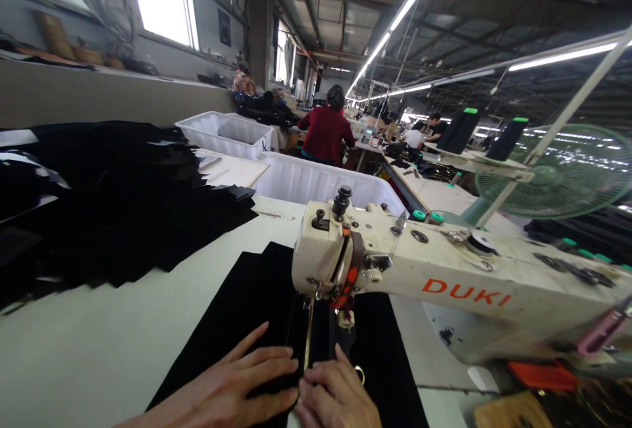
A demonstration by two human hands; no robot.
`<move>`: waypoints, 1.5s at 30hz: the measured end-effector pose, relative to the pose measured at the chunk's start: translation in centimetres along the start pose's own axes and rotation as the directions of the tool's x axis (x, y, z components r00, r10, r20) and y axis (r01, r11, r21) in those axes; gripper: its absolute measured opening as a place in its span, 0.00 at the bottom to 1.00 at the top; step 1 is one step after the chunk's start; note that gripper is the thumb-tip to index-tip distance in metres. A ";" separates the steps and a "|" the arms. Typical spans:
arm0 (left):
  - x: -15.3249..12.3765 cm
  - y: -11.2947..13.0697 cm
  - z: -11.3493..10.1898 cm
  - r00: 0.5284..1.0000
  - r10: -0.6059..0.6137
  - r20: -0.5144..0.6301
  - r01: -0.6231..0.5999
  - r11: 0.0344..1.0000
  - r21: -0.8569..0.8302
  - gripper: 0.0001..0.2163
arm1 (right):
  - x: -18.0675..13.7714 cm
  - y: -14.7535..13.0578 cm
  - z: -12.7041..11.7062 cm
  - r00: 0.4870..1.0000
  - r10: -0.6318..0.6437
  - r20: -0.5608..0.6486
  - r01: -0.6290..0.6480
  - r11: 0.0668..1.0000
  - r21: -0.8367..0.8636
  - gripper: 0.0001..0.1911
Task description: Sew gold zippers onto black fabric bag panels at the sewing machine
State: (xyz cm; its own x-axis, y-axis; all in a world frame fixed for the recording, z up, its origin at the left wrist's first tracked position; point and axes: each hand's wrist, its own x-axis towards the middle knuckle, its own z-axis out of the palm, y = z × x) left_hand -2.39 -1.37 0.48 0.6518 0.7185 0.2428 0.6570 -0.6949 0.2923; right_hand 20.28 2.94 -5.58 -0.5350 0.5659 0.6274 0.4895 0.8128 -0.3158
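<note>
Left grip has black fabric directly underneath.

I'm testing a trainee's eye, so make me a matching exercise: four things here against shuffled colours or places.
1. Fan
2. Dark cloth pile
3. Machine lettering
4. Gold-coloured strip

A. Orange
B. Just below the machine head, over black cloth
C. Green
D. At the picture's left edge

Pairs: 1-C, 2-D, 3-A, 4-B

Fabric beneath sewing machine, bin behind
</note>
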 end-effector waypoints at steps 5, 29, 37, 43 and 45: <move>1.0 -0.4 -1.6 0.998 -0.056 0.039 0.059 0.994 -0.091 0.32 | 1.1 1.6 0.6 0.998 -0.032 0.049 0.030 0.998 0.051 0.06; 3.5 -4.8 0.2 0.992 -0.105 0.063 0.108 0.993 -0.044 0.28 | 5.8 2.2 -1.1 0.885 0.410 0.221 -0.446 0.883 0.148 0.20; 3.9 -5.2 0.9 0.990 -0.129 -0.054 0.108 0.951 -0.289 0.17 | 5.8 2.4 0.4 0.929 0.358 0.093 -0.364 0.929 0.071 0.09; 3.3 -5.1 1.3 0.995 -0.095 -0.038 0.085 0.975 -0.203 0.20 | 5.7 2.3 0.6 0.932 0.341 0.123 -0.350 0.935 0.060 0.12; 3.2 -5.0 1.5 0.998 -0.058 -0.030 0.055 0.993 -0.108 0.21 | 5.8 2.3 0.4 0.925 0.356 0.134 -0.365 0.929 0.054 0.10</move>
State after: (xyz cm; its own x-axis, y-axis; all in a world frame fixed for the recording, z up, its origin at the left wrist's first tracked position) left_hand -3.01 4.33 -1.62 0.6009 0.7583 0.2526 0.6468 -0.6470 0.4037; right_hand 18.05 8.14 -2.93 -0.4127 0.8310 0.3729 0.6133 0.5562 -0.5608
